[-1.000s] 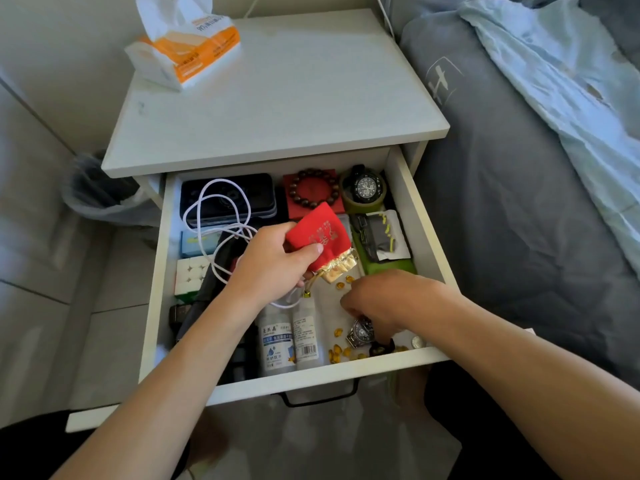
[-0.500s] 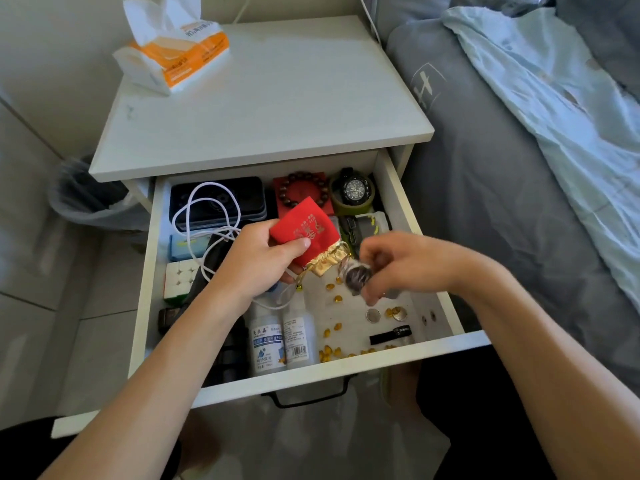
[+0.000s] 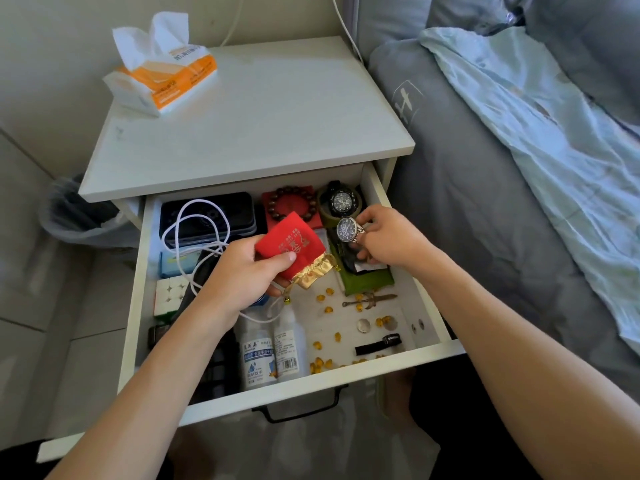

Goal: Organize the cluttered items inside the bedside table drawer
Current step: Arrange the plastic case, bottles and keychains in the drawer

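The white bedside drawer (image 3: 332, 377) stands pulled out. My left hand (image 3: 242, 271) grips a red pouch (image 3: 292, 245) with a gold mouth above the drawer's middle. My right hand (image 3: 388, 239) pinches a silver watch (image 3: 347, 229) with a dark dial over the drawer's back right, just in front of a black watch (image 3: 341, 201) on an olive cushion. A bead bracelet (image 3: 293, 204) lies on a red pad. A white cable (image 3: 194, 233) loops over a dark case (image 3: 211, 211). Several yellow capsules (image 3: 327, 299), two white bottles (image 3: 273, 348), coins (image 3: 363, 325) and a small sword charm (image 3: 370, 299) lie on the drawer floor.
A tissue pack (image 3: 162, 77) sits on the nightstand top (image 3: 249, 126). A grey bed (image 3: 485, 202) with a pale blue blanket (image 3: 554, 140) runs along the right. A lined bin (image 3: 79, 216) stands at the left. A cube puzzle (image 3: 169, 294) and green pouch (image 3: 363, 284) are in the drawer.
My right hand picked the silver watch up from the drawer's front and carried it toward the back right, beside the black watch. My left hand kept hold of the red pouch.
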The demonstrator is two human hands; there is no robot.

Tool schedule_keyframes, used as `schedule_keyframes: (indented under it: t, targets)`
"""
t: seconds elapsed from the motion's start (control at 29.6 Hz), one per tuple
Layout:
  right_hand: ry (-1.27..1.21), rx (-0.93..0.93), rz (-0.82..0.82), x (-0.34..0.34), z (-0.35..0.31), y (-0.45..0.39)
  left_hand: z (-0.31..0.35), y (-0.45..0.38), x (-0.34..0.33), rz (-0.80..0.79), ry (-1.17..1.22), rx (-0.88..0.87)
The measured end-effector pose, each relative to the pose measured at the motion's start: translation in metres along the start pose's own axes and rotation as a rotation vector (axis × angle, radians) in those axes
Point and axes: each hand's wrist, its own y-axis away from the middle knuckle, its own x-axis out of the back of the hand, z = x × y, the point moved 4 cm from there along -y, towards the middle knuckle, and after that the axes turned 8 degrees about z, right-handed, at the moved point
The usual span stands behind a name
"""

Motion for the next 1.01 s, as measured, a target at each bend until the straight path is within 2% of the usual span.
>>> schedule_keyframes:
  t: [0.1, 0.24, 0.37, 0.57, 0.78, 0.88, 1.01]
  targets:
    - [0.059, 0.02, 0.022, -0.008, -0.001, -0.007, 0.0, 0.0, 0.0, 0.001, -0.003, -0.002]
    - [0.301, 0.136, 0.103, -0.01, -0.008, -0.003, 0.0, -0.001, 0.001, 0.002, -0.01, -0.01]
    - [0.459, 0.231, 0.112, -0.008, -0.015, 0.006, -0.001, 0.0, 0.002, 0.005, -0.049, -0.023]
    - [0.487, 0.295, 0.076, 0.005, -0.017, 0.037, 0.0, -0.002, 0.0, 0.005, -0.265, -0.119]
    - [0.28, 0.239, -0.214, 0.003, -0.016, 0.061, 0.004, 0.001, -0.011, -0.111, -0.29, -0.184]
    - [0.103, 0.143, -0.26, 0.003, -0.019, 0.069, 0.005, 0.004, -0.016, -0.164, -0.246, -0.182]
    - [-0.017, 0.135, -0.287, 0.004, -0.017, 0.083, 0.004, 0.003, -0.015, -0.122, -0.032, -0.087]
